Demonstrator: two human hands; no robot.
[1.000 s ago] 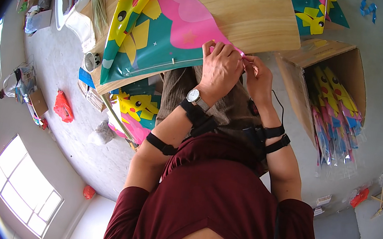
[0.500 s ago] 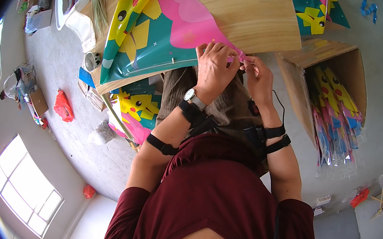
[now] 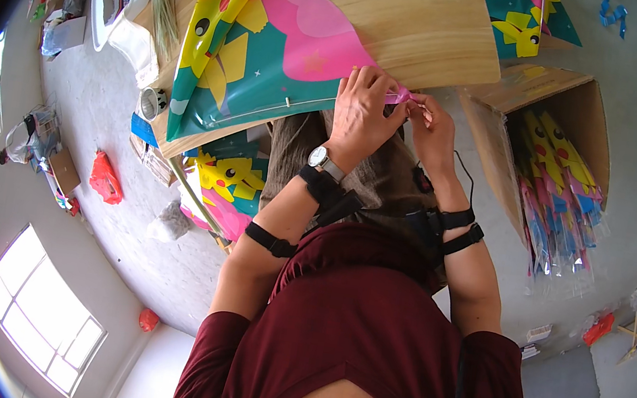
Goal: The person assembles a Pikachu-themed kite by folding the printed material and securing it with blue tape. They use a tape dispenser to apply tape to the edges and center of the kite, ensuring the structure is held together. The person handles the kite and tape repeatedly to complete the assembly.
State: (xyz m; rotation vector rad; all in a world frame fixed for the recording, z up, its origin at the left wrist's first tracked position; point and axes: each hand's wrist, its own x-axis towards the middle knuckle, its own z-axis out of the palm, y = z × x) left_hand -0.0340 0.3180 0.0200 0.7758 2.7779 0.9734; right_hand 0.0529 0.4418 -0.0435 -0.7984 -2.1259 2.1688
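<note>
A printed kite in teal, pink and yellow lies across the near part of the wooden table, its left part folded over. A thin pale rod runs along its near edge. My left hand is closed on the kite close to its right corner, fingers on top and thumb toward the right. My right hand pinches the narrow pink tip of that corner between thumb and fingers. The tip looks gathered or twisted between the two hands. Anything small inside the fingertips is hidden.
The wooden table spans the top. To its right an open cardboard box holds several bagged, folded kites. Thin sticks and a white plastic bin are at the left. More printed sheets hang below the table.
My left hand has shifted slightly right along the kite's edge and its fingers have drawn closer to the corner. The pink tip now shows bunched between both hands.
</note>
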